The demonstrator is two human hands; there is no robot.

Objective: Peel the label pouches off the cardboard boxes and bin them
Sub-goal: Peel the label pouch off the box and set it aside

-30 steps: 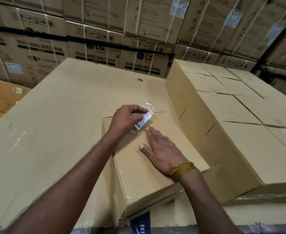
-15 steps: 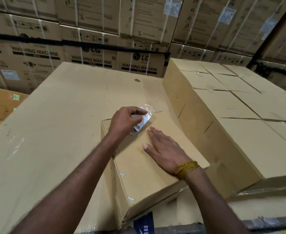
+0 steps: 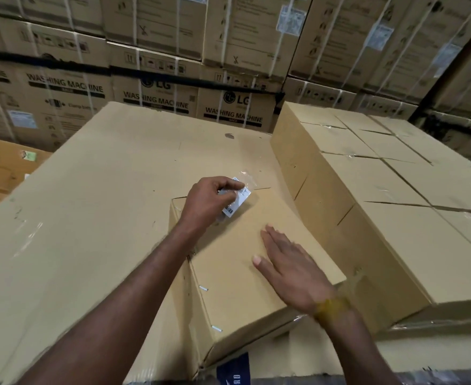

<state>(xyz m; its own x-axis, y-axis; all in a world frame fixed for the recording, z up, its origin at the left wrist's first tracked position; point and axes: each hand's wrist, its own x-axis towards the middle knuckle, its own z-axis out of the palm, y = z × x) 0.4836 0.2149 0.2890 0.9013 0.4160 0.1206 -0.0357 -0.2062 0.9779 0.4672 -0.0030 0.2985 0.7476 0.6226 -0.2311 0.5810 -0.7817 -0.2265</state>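
Note:
A small brown cardboard box (image 3: pixel 237 276) lies tilted on a large flat carton, close in front of me. My left hand (image 3: pixel 209 201) pinches a clear label pouch (image 3: pixel 238 197) with a white barcode slip inside, at the box's far end. The pouch is lifted from the box top, though whether its lower edge still sticks is hidden by my fingers. My right hand (image 3: pixel 289 268) lies flat with straight fingers on the box top, near its right edge. A yellow band sits on that wrist.
The large flat carton (image 3: pixel 90 218) spreads left and behind. A block of taped brown boxes (image 3: pixel 381 190) stands higher on the right. Stacked washing machine cartons (image 3: pixel 156 90) form a wall behind. No bin is in view.
My left hand has pulled the pouch a little further up and off the box top. My right hand has slid back toward me along the top and is blurred at the wrist.

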